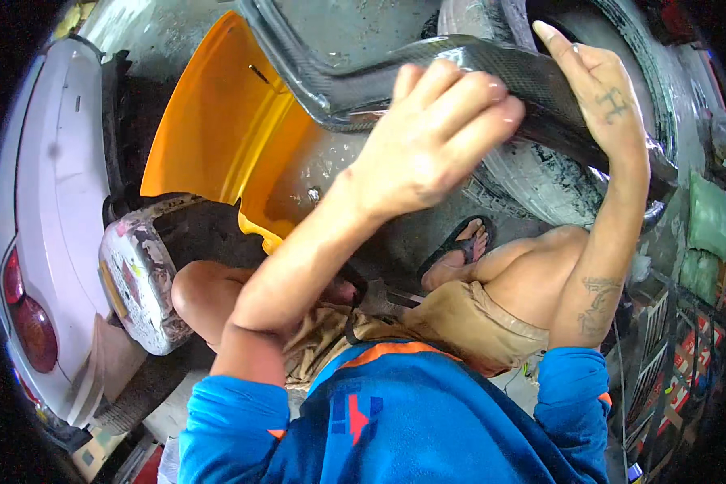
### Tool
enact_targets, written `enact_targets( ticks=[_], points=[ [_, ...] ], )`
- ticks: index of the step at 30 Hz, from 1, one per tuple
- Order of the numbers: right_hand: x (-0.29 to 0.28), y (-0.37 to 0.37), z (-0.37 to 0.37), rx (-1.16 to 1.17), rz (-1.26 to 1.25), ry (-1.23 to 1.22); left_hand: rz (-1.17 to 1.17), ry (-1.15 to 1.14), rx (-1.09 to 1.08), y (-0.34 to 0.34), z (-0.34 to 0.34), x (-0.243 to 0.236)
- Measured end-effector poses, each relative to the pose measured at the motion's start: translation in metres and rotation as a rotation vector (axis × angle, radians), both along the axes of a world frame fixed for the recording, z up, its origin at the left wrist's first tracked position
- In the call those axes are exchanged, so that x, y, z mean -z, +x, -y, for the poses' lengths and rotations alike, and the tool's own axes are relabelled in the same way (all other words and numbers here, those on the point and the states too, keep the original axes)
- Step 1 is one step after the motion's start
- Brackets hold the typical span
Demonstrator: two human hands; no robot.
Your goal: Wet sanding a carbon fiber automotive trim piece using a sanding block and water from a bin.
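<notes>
A glossy black carbon-fibre car part (363, 86), long and bent, runs across the upper middle, in front of my knees. Over its middle is my left hand (440, 137), back upward and fingers curled in; whatever they hold, if anything, is hidden. My right hand (605, 93) grips the part's far edge toward the right. One digit stretches out toward the upper left, while the others are mostly out of sight.
An orange car body panel (206, 113) stands at the left, near a paint-spattered stool (137, 282). A white car (60, 185) borders the far left. Scuffed tyres (540, 189) lie behind the part. A black metal rack (661, 363) is at the right.
</notes>
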State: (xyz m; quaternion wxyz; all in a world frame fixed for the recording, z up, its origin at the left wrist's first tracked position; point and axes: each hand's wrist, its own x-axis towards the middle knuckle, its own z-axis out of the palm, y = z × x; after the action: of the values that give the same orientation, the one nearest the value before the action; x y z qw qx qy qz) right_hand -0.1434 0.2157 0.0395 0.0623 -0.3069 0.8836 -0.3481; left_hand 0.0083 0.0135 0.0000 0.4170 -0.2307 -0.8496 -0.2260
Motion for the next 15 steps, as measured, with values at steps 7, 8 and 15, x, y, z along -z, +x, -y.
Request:
enact_targets(
  ticks=[7,8,15],
  points=[
    [-0.024,0.021,0.02,0.106,-0.036,0.03,-0.051,-0.011,0.014,-0.011,-0.005,0.003],
    [-0.022,0.022,0.022,0.089,-0.016,0.037,-0.053,-0.013,-0.002,-0.006,0.0,0.011],
    [-0.019,0.02,0.012,0.084,-0.057,0.051,-0.075,-0.036,-0.051,-0.005,-0.002,0.015]
  ],
)
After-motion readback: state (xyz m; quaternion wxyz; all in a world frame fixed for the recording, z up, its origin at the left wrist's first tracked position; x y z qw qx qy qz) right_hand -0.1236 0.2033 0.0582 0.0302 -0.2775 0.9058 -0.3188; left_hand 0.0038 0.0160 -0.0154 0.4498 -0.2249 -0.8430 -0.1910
